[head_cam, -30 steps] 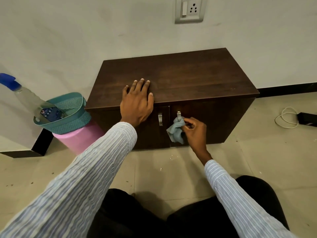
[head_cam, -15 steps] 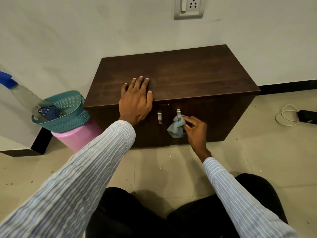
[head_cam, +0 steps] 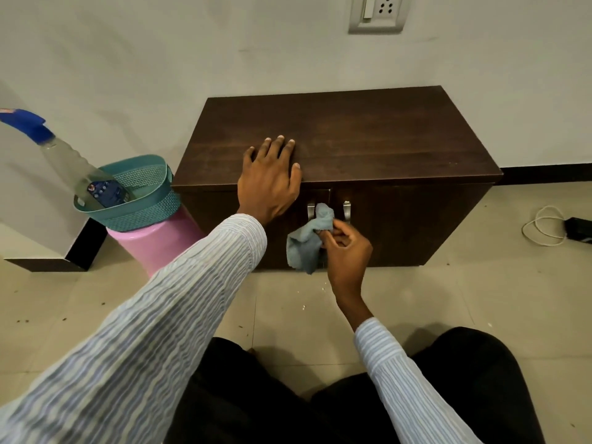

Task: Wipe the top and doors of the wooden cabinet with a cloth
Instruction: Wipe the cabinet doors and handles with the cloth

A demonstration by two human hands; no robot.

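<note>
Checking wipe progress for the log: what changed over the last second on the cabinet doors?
The right hand, gripping the cloth, carried it from the right door handle leftward to the left door handle; the top of the cloth now sits against that handle. Unchanged: the left hand rests flat on the front edge of the cabinet top, and both doors are shut.

A low, dark brown wooden cabinet (head_cam: 352,139) stands on a tiled floor against a pale wall, its flat rectangular top bare wood grain and its two front doors closed. Two short silver handles sit side by side where the doors meet. A small, crumpled blue-grey cloth (head_cam: 307,240) hangs against the front of the doors, its bunched upper end touching the left handle.
</note>
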